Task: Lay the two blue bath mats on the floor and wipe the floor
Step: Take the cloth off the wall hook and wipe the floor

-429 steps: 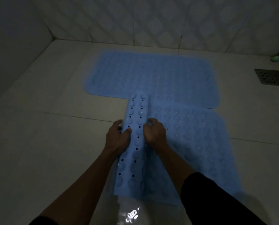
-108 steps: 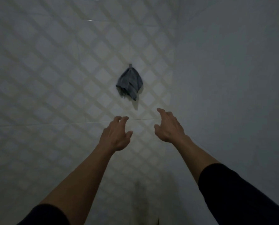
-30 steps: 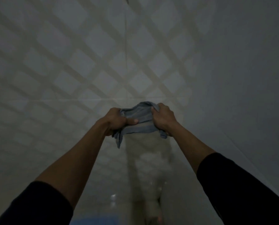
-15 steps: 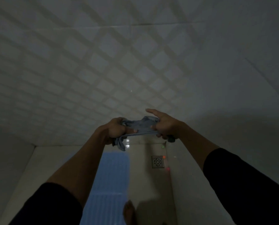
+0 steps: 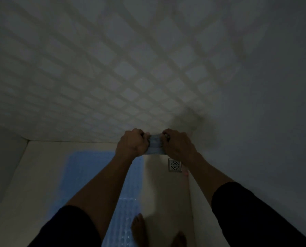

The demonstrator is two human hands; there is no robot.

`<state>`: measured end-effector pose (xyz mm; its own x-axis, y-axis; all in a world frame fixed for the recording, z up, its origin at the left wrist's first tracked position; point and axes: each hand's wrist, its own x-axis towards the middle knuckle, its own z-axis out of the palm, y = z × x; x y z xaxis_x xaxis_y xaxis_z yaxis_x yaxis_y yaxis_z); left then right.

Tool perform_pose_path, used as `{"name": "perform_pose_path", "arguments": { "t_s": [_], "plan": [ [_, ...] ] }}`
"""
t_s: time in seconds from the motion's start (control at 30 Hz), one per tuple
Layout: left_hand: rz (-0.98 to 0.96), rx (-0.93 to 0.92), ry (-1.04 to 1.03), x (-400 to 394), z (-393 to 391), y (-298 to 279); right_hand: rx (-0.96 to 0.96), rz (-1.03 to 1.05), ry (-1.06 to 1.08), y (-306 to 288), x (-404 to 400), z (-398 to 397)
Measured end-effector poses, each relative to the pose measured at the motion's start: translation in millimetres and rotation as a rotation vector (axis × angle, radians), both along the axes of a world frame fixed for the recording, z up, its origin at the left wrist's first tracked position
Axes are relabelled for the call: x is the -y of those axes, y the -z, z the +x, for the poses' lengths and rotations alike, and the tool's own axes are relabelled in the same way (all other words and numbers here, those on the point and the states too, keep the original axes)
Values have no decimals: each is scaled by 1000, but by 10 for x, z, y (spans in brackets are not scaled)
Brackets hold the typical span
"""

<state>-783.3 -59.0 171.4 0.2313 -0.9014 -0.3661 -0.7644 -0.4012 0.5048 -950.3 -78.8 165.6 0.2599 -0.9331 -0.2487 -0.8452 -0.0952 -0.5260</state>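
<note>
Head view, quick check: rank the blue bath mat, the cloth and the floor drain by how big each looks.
1. blue bath mat, by far
2. cloth and floor drain look alike; the hands hide part of the cloth, which is nearer the camera.

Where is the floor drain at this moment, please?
In the head view the floor drain sits in the pale floor right of centre, just below the right hand, between the blue bath mat and the right-hand wall.
</note>
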Motion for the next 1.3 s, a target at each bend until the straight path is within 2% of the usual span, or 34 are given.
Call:
{"name": "perform_pose_path", "arguments": {
  "t_s": [0.17,0.33,0.53,0.6,0.73,0.8,0.9,1.07,1.3],
  "plan": [
    [18,57,-10,172,104,829,-79,-46,65,893,80,102],
    [42,94,37,350,72,1995,-134,-21,83,2004,221,48],
    [55,124,36,441,-50,3542,-145,30,-165,3527,380,-170],
    [55,119,28,428,-95,4038,-183,57,-170,4029,395,-205],
    [63,117,13,451,-210,4907,-227,-123,-136,5087,384,-221],
    [34,143,16,507,-245,5309,-185,-169,-67,5545,446,-208],
    [3,162,13,641,-277,5857,-186,-204,-3,6117,604,-191],
    [-40,152,42,935,-291,6669,-206,-242,-37,6981,944,-201],
    [-187,241,103,1496,-120,7518,-137,-189,6,7653,1524,-64]
  ]
}}
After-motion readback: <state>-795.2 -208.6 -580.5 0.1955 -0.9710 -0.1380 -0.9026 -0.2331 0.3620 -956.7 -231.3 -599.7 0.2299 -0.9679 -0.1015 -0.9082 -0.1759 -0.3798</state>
